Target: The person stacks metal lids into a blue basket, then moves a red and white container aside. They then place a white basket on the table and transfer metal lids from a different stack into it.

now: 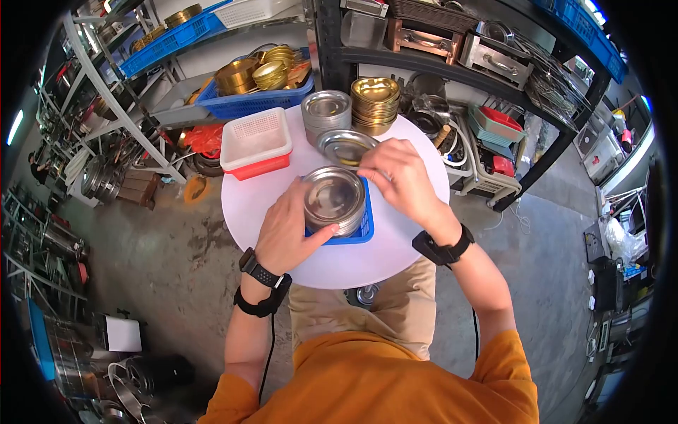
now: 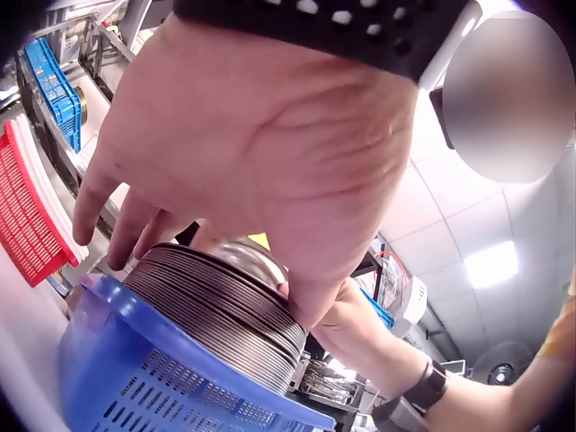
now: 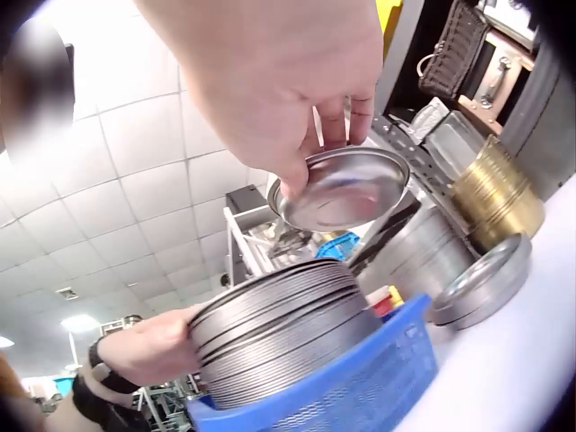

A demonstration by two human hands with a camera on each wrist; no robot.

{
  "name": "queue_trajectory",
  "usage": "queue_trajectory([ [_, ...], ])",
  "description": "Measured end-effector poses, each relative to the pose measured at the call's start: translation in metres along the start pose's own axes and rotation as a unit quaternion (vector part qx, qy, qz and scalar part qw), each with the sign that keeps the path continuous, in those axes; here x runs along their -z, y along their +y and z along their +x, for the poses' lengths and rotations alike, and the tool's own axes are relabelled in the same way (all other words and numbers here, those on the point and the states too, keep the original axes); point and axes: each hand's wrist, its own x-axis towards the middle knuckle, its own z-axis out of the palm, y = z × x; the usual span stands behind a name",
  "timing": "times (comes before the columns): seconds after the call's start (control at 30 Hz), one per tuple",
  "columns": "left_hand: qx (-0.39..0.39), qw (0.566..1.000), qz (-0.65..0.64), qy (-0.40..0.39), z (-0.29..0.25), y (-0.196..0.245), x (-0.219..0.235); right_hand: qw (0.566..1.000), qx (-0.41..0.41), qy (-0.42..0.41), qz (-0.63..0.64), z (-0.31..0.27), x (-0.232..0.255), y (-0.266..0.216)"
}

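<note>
A tall stack of round steel plates (image 1: 335,196) sits in a blue basket (image 2: 99,342), rising above its rim. My left hand (image 1: 284,225) rests at the stack's left side, fingers extended, thumb at the front edge. My right hand (image 1: 404,180) pinches the rim of one shallow steel plate (image 3: 346,191) between thumb and fingers. This plate is tilted and held up above the stack's level in the right wrist view. Beyond the basket, a low pile of steel plates (image 3: 486,281) lies on the table.
At the back of the round white table (image 1: 254,233) stand a tall stack of silver plates (image 1: 327,116) and one of gold dishes (image 1: 374,106). White and red baskets (image 1: 256,141), nested, are at the left. Loaded metal shelves (image 1: 452,71) stand behind the table.
</note>
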Motion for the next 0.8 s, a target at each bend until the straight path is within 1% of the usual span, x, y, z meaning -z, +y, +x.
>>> queue_trajectory([
  [0.03,0.001,1.000,-0.029,0.008,0.000,-0.001,0.000,0.999,0.033,-0.018,-0.010,-0.002,0.001,-0.008],
  [0.07,0.003,1.000,-0.029,0.009,-0.001,0.000,0.001,0.997,0.065,-0.035,-0.020,-0.005,0.000,-0.014],
  [0.13,0.014,0.998,0.027,0.057,-0.002,0.004,0.002,0.995,0.081,-0.051,-0.037,-0.013,-0.004,-0.023],
  [0.17,0.021,0.998,0.000,0.063,-0.003,0.004,0.000,0.993,0.093,-0.069,-0.023,-0.016,-0.005,-0.026],
  [0.2,0.023,0.998,0.000,0.063,-0.004,0.007,0.001,0.991,0.104,-0.087,-0.009,-0.018,-0.006,-0.028],
  [0.23,0.033,0.999,0.002,0.037,-0.003,0.011,0.004,0.988,0.099,-0.120,0.014,-0.021,-0.007,-0.027],
  [0.27,0.043,0.999,0.004,0.011,-0.004,0.013,0.005,0.988,0.098,-0.121,0.015,-0.021,-0.008,-0.026],
  [0.3,0.032,0.999,-0.014,0.023,-0.006,0.011,0.002,0.987,0.105,-0.116,0.035,-0.021,-0.008,-0.024],
  [0.37,0.022,1.000,-0.003,0.016,-0.008,0.005,-0.003,0.986,0.109,-0.112,0.054,-0.020,-0.008,-0.017],
  [0.43,0.011,1.000,0.008,0.010,-0.009,0.004,-0.005,0.995,0.040,-0.051,0.075,-0.018,-0.009,-0.001],
  [0.47,0.020,1.000,0.004,0.011,-0.009,0.005,-0.005,0.995,0.039,-0.052,0.074,-0.018,-0.012,0.009],
  [0.53,0.027,1.000,-0.001,0.011,-0.008,0.007,-0.004,0.991,-0.114,-0.051,0.056,-0.019,-0.020,0.033],
  [0.57,0.037,0.999,0.014,0.011,-0.007,0.008,-0.002,0.988,-0.131,-0.085,0.009,-0.020,-0.022,0.045],
  [0.6,0.046,0.998,0.029,0.010,-0.006,0.009,-0.001,0.988,-0.133,-0.084,0.008,-0.022,-0.026,0.059],
  [0.67,0.043,0.999,0.024,0.015,-0.005,0.006,-0.004,0.975,-0.128,-0.170,-0.066,-0.028,-0.035,0.083],
  [0.7,0.044,0.999,0.018,0.020,-0.004,0.006,-0.005,0.975,-0.130,-0.168,-0.068,-0.029,-0.037,0.087],
  [0.77,0.043,0.998,0.032,0.029,-0.002,0.008,-0.006,0.959,-0.130,-0.237,-0.089,-0.029,-0.041,0.096],
  [0.8,0.046,0.997,0.046,0.037,-0.003,0.010,-0.006,0.959,-0.130,-0.236,-0.089,-0.030,-0.043,0.098],
])
